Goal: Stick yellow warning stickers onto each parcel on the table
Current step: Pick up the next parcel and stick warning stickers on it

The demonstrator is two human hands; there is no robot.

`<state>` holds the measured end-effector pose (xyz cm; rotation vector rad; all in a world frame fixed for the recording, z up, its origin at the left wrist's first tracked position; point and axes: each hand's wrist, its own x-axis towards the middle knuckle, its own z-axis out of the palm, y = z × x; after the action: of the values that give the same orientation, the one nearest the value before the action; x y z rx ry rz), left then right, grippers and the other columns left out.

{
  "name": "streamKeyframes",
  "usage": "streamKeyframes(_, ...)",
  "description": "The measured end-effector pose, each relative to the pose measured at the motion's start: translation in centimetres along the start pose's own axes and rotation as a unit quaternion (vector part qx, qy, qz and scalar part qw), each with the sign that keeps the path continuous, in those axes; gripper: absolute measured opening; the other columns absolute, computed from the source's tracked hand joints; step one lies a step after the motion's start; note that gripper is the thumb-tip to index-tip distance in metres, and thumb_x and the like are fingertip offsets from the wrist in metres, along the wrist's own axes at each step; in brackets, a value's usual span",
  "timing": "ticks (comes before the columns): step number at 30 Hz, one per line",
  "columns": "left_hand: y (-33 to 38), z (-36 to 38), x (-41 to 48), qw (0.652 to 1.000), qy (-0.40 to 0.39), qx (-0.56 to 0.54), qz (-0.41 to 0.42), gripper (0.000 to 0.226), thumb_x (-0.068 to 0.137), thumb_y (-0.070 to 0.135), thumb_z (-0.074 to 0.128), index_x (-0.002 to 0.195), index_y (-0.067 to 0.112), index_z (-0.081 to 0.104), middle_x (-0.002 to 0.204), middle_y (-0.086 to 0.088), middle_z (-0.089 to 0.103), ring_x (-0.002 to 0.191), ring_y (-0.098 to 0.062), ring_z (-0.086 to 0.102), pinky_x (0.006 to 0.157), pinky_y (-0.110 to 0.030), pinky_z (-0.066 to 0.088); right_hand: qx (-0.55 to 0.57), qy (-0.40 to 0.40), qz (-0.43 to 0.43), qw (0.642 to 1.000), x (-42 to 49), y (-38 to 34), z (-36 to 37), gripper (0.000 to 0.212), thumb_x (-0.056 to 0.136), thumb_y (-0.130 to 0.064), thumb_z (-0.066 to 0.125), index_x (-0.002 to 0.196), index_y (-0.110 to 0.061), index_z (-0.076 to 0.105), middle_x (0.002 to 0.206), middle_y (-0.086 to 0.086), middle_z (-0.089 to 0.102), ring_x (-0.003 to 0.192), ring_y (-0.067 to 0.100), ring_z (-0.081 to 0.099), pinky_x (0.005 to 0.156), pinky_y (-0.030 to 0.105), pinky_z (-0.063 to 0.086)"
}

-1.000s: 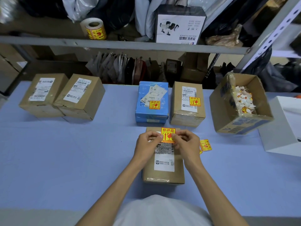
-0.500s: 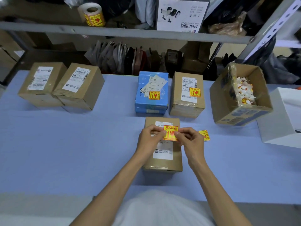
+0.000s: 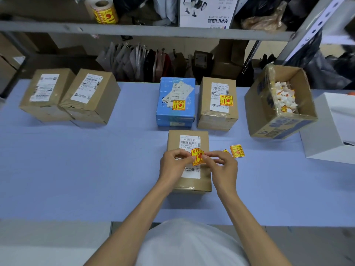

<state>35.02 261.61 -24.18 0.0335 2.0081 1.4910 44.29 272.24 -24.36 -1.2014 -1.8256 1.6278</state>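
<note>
A small brown parcel (image 3: pixel 189 184) with a white label lies in front of me on the blue table (image 3: pixel 76 169). My left hand (image 3: pixel 173 166) and my right hand (image 3: pixel 222 167) both pinch a curled yellow warning sticker (image 3: pixel 197 156) just above its label. Behind it stand a blue parcel (image 3: pixel 175 104) and a brown parcel (image 3: pixel 218 104), each bearing a yellow sticker. Two brown parcels (image 3: pixel 46 93) (image 3: pixel 92 95) at the far left carry only white labels. A loose yellow sticker (image 3: pixel 237 150) lies on the table right of my hands.
An open cardboard box (image 3: pixel 278 121) with crumpled sticker backings leans at the right, next to a white box (image 3: pixel 326 135). A sticker roll (image 3: pixel 101 10) sits on the metal shelf (image 3: pixel 146 30) behind the table.
My hands have drawn the sticker a little lower over the parcel's label, and it now curls between my fingers. The view has tilted down slightly.
</note>
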Motion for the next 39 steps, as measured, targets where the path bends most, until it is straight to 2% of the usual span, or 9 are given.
streamKeyframes(2, 0.3, -0.1, 0.1, 1.000, 0.001, 0.002, -0.001, 0.008, 0.074, 0.019, 0.080, 0.074, 0.020, 0.071, 0.083, 0.007, 0.070, 0.081, -0.008, 0.063, 0.069, -0.018, 0.048, -0.012, 0.017, 0.000, 1.000, 0.2, 0.0, 0.0, 0.013, 0.077, -0.015, 0.078, 0.077, -0.028, 0.073, 0.099, -0.003, 0.065, 0.085, 0.013, 0.066, 0.079, 0.035, 0.054)
streamKeyframes(5, 0.5, -0.3, 0.2, 1.000, -0.009, 0.022, -0.007, 0.009, 0.075, 0.020, 0.079, 0.077, 0.018, 0.071, 0.089, 0.004, 0.071, 0.084, -0.008, 0.064, 0.066, -0.016, 0.047, -0.009, -0.006, 0.006, 1.000, 0.5, 0.0, -0.2, 0.015, 0.080, -0.009, 0.073, 0.077, -0.023, 0.072, 0.079, -0.005, 0.072, 0.080, 0.018, 0.068, 0.076, 0.042, 0.057)
streamKeyframes(11, 0.8, -0.2, 0.4, 0.998, 0.004, 0.062, -0.027, 0.010, 0.077, 0.020, 0.078, 0.085, 0.016, 0.073, 0.108, -0.003, 0.069, 0.091, -0.012, 0.064, 0.059, -0.013, 0.043, -0.030, -0.018, -0.014, 0.999, 0.4, 0.1, 0.0, 0.014, 0.080, -0.004, 0.072, 0.077, -0.017, 0.072, 0.074, -0.003, 0.071, 0.071, 0.011, 0.066, 0.068, 0.026, 0.052)
streamKeyframes(13, 0.8, -0.2, 0.4, 0.996, 0.012, 0.078, -0.027, 0.013, 0.078, 0.021, 0.077, 0.089, 0.014, 0.072, 0.111, -0.003, 0.068, 0.094, -0.013, 0.062, 0.057, -0.011, 0.041, -0.037, -0.022, -0.020, 0.999, 0.5, 0.0, -0.1, 0.015, 0.081, -0.005, 0.072, 0.089, -0.018, 0.070, 0.073, 0.000, 0.071, 0.070, 0.010, 0.067, 0.066, 0.025, 0.053)
streamKeyframes(16, 1.0, -0.1, 0.3, 0.994, 0.013, 0.103, -0.017, 0.018, 0.079, 0.021, 0.076, 0.094, 0.013, 0.070, 0.108, -0.001, 0.067, 0.093, -0.012, 0.061, 0.054, -0.007, 0.039, -0.046, -0.019, -0.015, 0.999, 0.7, -0.3, -0.1, 0.036, 0.081, -0.007, 0.072, 0.110, -0.020, 0.057, 0.070, 0.006, 0.069, 0.069, 0.014, 0.067, 0.065, 0.022, 0.053)
streamKeyframes(21, 1.3, -0.6, 0.5, 0.991, 0.000, 0.133, -0.018, 0.056, 0.075, 0.022, 0.081, 0.116, 0.015, 0.044, 0.110, 0.003, 0.053, 0.095, -0.012, 0.052, 0.058, -0.012, 0.037, -0.070, -0.012, -0.011, 0.997, 1.0, -0.3, 0.1, 0.037, 0.079, -0.006, 0.071, 0.108, -0.014, 0.049, 0.069, 0.006, 0.068, 0.069, 0.018, 0.066, 0.066, 0.025, 0.052)
streamKeyframes(28, 1.0, 0.1, 0.9, 0.983, 0.005, 0.181, -0.024, 0.049, 0.077, 0.023, 0.078, 0.111, 0.014, 0.044, 0.116, -0.005, 0.058, 0.095, -0.016, 0.054, 0.057, -0.016, 0.039, -0.104, -0.016, -0.008, 0.994, 1.3, 0.1, 0.0, 0.036, 0.079, -0.006, 0.072, 0.105, -0.015, 0.049, 0.070, 0.006, 0.067, 0.070, 0.019, 0.066, 0.061, 0.024, 0.052)
streamKeyframes(33, 0.6, 0.4, 1.3, 0.974, 0.018, 0.222, -0.028, 0.046, 0.073, 0.022, 0.077, 0.105, 0.017, 0.045, 0.109, -0.009, 0.063, 0.096, -0.023, 0.061, 0.072, -0.032, 0.050, -0.113, -0.024, 0.002, 0.993, 1.3, 0.5, 0.3, 0.040, 0.075, -0.007, 0.075, 0.103, -0.016, 0.049, 0.068, 0.004, 0.067, 0.070, 0.020, 0.067, 0.068, 0.040, 0.057)
streamKeyframes(39, 0.4, 0.7, 1.3, 0.962, 0.026, 0.272, -0.014, 0.047, 0.073, 0.023, 0.076, 0.107, 0.016, 0.045, 0.113, -0.008, 0.062, 0.100, -0.026, 0.060, 0.074, -0.032, 0.049, -0.139, -0.019, -0.011, 0.990, 1.6, 1.2, 0.5, 0.035, 0.077, -0.006, 0.072, 0.101, -0.017, 0.050, 0.067, 0.002, 0.065, 0.067, 0.017, 0.065, 0.069, 0.040, 0.055)
